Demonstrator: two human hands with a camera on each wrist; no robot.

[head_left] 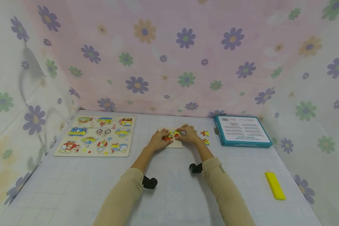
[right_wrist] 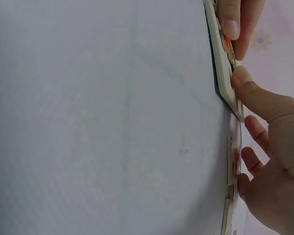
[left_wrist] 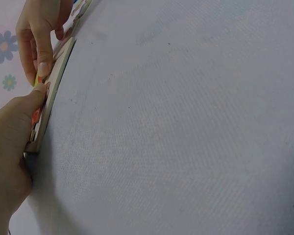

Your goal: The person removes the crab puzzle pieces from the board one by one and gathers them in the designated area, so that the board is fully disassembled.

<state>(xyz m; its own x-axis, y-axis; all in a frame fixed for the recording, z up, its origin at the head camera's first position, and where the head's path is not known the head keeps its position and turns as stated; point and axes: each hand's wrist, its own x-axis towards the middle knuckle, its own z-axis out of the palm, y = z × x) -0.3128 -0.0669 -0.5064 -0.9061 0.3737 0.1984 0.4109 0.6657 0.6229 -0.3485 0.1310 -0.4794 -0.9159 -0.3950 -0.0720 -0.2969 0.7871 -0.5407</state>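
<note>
A small wooden puzzle board (head_left: 175, 145) lies on the table before me, with bright red, yellow and green jigsaw pieces (head_left: 174, 134) in its frame. My left hand (head_left: 157, 140) is over its left end, thumb and fingers on either side of a red puzzle piece (left_wrist: 35, 116). From the right, my right hand (head_left: 188, 134) pinches a puzzle piece with red and yellow on it between thumb and forefinger, low over the board. The right thumb (right_wrist: 243, 76) comes close to the left thumb (right_wrist: 231, 28). Both hands partly hide the pieces.
Loose jigsaw pieces (head_left: 205, 142) lie right of the board. A large vehicle peg puzzle (head_left: 87, 150) is at the left, a teal and white box (head_left: 244, 131) at the back right, and a yellow bar (head_left: 275, 185) at the front right. Flowered cloth (head_left: 169, 103) stands behind.
</note>
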